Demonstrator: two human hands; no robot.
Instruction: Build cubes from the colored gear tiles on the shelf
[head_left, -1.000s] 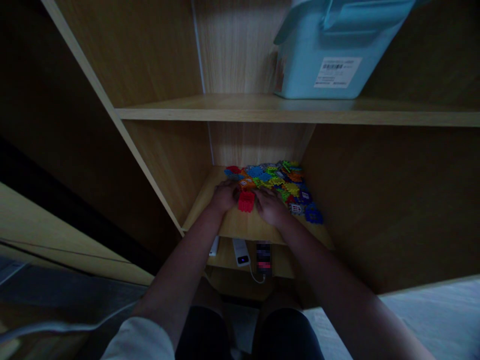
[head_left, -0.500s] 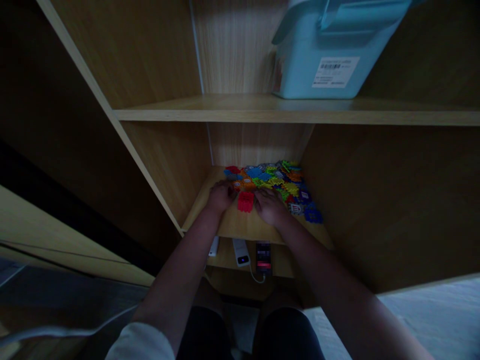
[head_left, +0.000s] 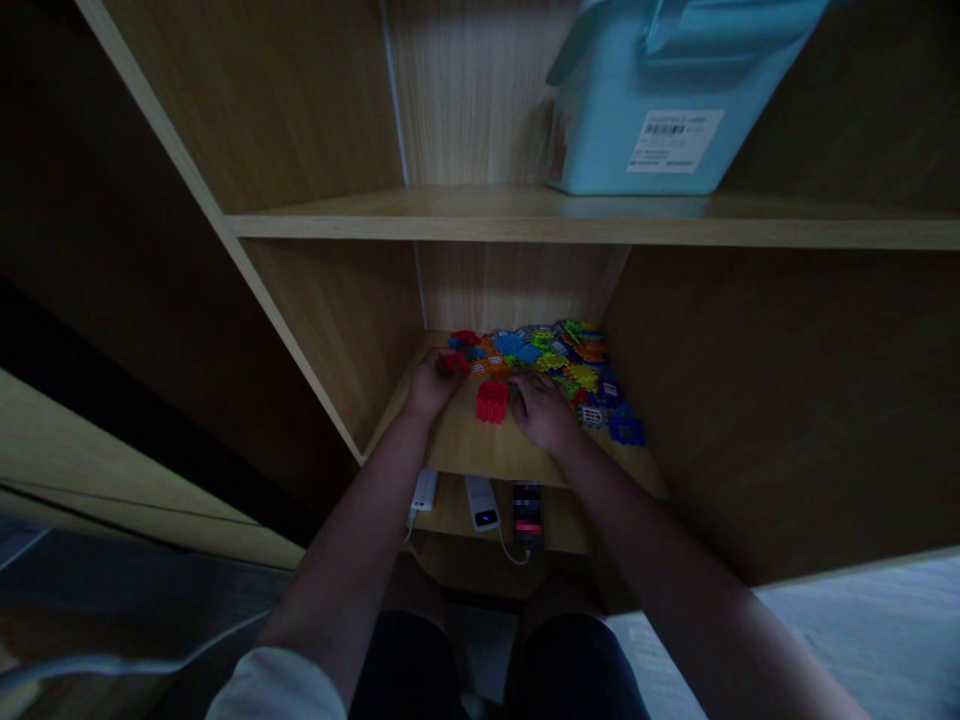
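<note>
The red block [head_left: 492, 402] sits on the shelf [head_left: 472, 452], and I take my bearings from it. Left of the block and a little behind, the person's left hand [head_left: 433, 384] has its fingers closed on a red piece [head_left: 456, 363]. Just right of the block is the right hand [head_left: 541, 408], fingers bent; I can't tell from here whether it grips anything or touches the block. The colourful pile [head_left: 555, 358] spreads behind the block and off to its right. Below the block lie a power bank [head_left: 481, 502] and a phone [head_left: 526, 513]; well above it stands a blue tub [head_left: 637, 110].
</note>
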